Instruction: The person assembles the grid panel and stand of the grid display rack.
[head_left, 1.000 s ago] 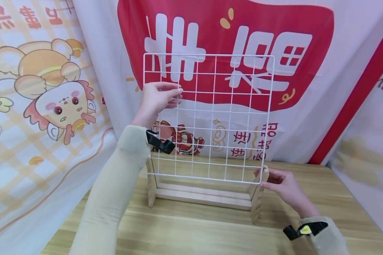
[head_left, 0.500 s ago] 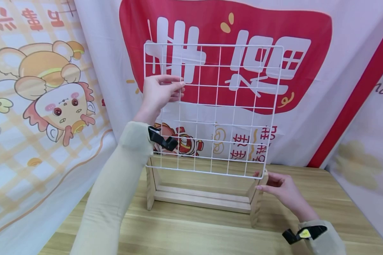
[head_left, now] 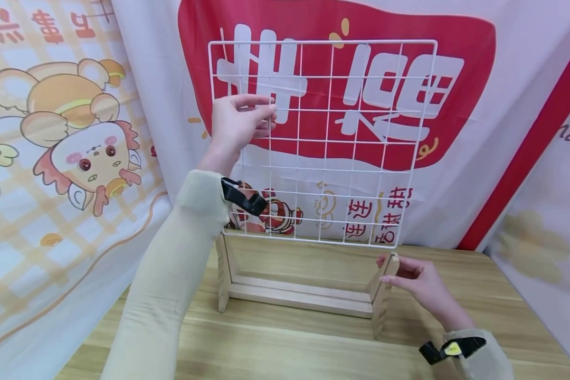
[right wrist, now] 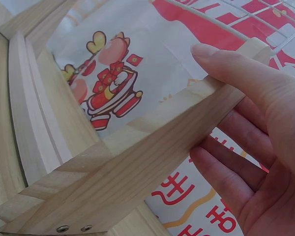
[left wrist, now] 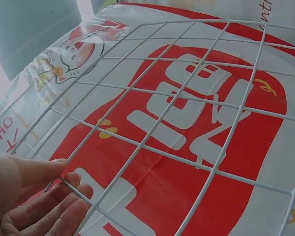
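Left grip [head_left: 237, 120] pinches the wire grid [head_left: 329, 110]; below, my right grip [head_left: 419, 275] clamps the wooden stand [head_left: 301, 300]. I judge this separating; next needs steady lifting.

A white backdrop [head_left: 446, 206] bearing a red patch [head_left: 316, 93] of white lettering stands behind the wood-grain table [head_left: 285, 353]. At left hangs a checked cloth [head_left: 14, 264] with a cartoon animal [head_left: 92, 150].

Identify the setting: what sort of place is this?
Probably an indoor recording booth, perhaps improvised: a printed backdrop behind the wood-grain table, another printed sheet along the left side, and black wrist cameras on the person.
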Motion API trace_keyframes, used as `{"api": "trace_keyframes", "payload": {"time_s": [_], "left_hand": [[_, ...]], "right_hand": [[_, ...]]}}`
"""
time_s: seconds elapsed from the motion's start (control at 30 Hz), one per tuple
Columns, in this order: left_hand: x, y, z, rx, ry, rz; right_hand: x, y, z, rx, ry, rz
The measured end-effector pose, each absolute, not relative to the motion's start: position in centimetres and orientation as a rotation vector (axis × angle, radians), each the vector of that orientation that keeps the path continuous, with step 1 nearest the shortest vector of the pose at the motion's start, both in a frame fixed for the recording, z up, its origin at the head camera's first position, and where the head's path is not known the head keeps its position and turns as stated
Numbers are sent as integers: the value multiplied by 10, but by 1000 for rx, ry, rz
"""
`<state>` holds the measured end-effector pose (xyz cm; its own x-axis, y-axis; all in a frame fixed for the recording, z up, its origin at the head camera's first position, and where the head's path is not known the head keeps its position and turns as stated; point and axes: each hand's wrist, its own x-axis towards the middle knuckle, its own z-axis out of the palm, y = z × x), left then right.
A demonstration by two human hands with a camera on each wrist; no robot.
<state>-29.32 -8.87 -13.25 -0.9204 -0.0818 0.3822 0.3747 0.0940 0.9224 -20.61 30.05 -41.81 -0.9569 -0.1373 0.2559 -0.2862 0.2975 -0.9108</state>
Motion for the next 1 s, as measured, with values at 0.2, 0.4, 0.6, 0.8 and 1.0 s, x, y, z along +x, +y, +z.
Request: {"api": "trace_keyframes", "payload": {"time_s": [0.2,0.4,0.6,0.8,1.0], "left_hand": [[-293,-89,-133,-306,-2034,-1868],[-294,-91,-138,-309,-2035,-1878],[-296,-92,-142,-312,-2017,-1888],[-295,-91,-143,-325,-2025,-1887],[-295,-95,-145,-332,-2000,-1895]], "right_hand": [[-204,300,-418,415,-2399,1763],[-205,301,-419,384,-2428,1737],[-205,300,-415,361,-2450,1714],[-205,301,-415,363,-2451,1716],[-204,300,-417,364,-2442,1730]]}}
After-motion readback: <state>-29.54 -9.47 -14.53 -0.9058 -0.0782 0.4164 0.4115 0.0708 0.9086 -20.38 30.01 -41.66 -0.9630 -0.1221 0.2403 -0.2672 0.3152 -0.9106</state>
